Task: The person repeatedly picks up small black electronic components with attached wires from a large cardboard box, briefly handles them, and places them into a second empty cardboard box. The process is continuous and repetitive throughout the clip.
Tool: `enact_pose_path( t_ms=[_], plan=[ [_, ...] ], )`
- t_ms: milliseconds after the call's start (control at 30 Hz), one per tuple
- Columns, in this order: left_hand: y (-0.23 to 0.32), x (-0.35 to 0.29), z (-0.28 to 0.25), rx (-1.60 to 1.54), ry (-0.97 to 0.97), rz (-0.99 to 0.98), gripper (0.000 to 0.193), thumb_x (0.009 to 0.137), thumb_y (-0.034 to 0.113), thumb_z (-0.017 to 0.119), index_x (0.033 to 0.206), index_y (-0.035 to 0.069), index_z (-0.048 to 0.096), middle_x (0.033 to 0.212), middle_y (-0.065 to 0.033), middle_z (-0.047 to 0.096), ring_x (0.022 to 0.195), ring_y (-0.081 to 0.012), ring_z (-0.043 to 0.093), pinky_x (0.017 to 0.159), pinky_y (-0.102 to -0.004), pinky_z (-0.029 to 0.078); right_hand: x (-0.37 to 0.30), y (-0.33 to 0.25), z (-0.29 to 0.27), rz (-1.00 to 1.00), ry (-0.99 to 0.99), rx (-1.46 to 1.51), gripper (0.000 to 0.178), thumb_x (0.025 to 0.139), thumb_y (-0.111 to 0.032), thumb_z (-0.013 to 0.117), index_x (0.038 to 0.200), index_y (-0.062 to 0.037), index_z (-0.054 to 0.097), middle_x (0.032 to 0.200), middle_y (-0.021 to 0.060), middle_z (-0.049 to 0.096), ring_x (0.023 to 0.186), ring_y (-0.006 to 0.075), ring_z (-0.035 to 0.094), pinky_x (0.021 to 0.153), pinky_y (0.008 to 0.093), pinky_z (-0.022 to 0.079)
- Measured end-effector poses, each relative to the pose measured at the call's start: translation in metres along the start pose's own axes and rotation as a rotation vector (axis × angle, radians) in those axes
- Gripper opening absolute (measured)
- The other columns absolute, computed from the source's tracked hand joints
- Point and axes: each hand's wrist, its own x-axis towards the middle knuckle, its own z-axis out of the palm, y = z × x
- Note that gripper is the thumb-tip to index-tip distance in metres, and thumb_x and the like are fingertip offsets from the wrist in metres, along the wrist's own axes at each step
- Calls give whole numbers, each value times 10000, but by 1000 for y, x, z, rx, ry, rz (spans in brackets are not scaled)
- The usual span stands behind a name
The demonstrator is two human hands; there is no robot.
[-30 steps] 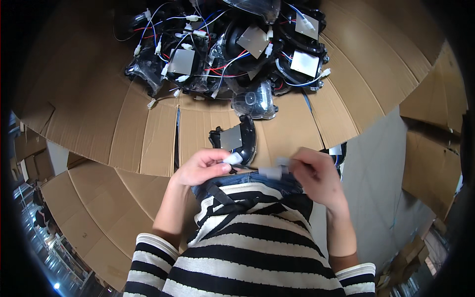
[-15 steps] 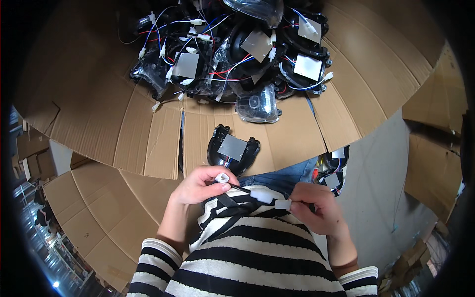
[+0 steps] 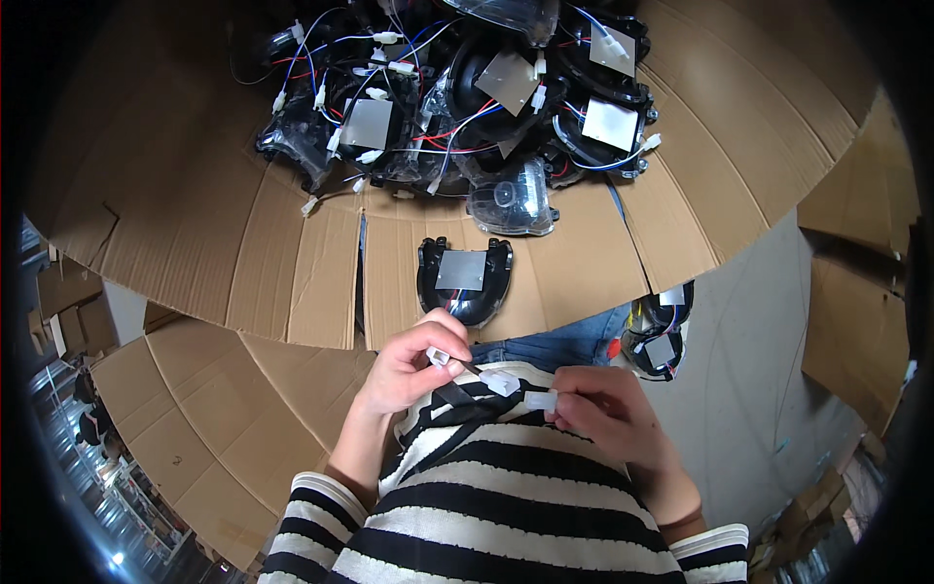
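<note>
Close to my waist, my left hand (image 3: 409, 365) pinches a white plug connector (image 3: 438, 357). A dark cable runs from these fingers to a second white connector (image 3: 500, 382), which hangs just right of the hand. My right hand (image 3: 613, 414) grips another white connector (image 3: 541, 400) between thumb and fingers, its end pointing at the second one with a narrow gap between them. Beyond my left hand a black lamp unit (image 3: 486, 292) with a square silver plate (image 3: 461, 271) lies on the cardboard, thin wires running from it toward that hand.
A pile of similar lamp units (image 3: 506, 88) with loose wires and white plugs covers the far cardboard (image 3: 292, 263). One clear lens (image 3: 511, 200) sits at its near edge. More lamp units (image 3: 662, 341) stand low at the right, above the grey floor (image 3: 739, 389).
My right hand has moved left with its connector. The connector hanging by my left hand has tilted, and the lamp unit has swung straighter.
</note>
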Motion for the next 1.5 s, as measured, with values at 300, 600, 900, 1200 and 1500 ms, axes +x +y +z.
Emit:
enact_pose_path(
  t_ms=[300, 600, 900, 1200, 1500],
  plan=[
    [-5, -2, 8, 115, 169, 72, 140, 686, -39, 582, 806, 34, 572, 830, -48, 474, 752, -126, 453, 674, -227, 358, 7, 1, 7, 98, 60, 20, 155, 801, -95, 443, 710, -2, 526, 620, -20, 488, 540, 20, 358, 465, 170, 282],
    [-4, -2, 9, 263, 252, 109, 155, 675, -47, 588, 808, 31, 580, 844, -57, 475, 769, -135, 458, 671, -230, 360, 8, -6, 9, 58, 108, 13, 152, 793, -106, 467, 699, -1, 526, 575, -23, 481, 534, 20, 393, 453, 187, 311],
    [2, -1, 9, 380, 275, 136, 155, 668, -53, 589, 805, 19, 583, 838, -59, 480, 770, -140, 469, 668, -236, 376, 13, -2, 8, -246, 312, -543, 78, 718, -23, 500, 650, 9, 481, 529, 101, 462, 435, 175, 451, 437, 254, 349],
    [25, -16, 2, 383, 395, 160, 143, 662, 30, 626, 796, 37, 576, 837, -68, 492, 760, -152, 481, 661, -253, 394, 8, -8, -8, -134, 119, -385, 30, 721, 6, 495, 692, 10, 499, 579, 85, 483, 467, 160, 448, 438, 239, 333],
    [184, -234, -124, 618, 1338, 1094, 138, 817, 72, 468, 923, 5, 525, 884, -74, 489, 740, -118, 445, 762, -256, 386, -9, 19, -15, -193, 122, -490, 95, 709, 0, 548, 799, 22, 570, 666, 96, 553, 505, 149, 478, 485, 243, 379]
  ],
)
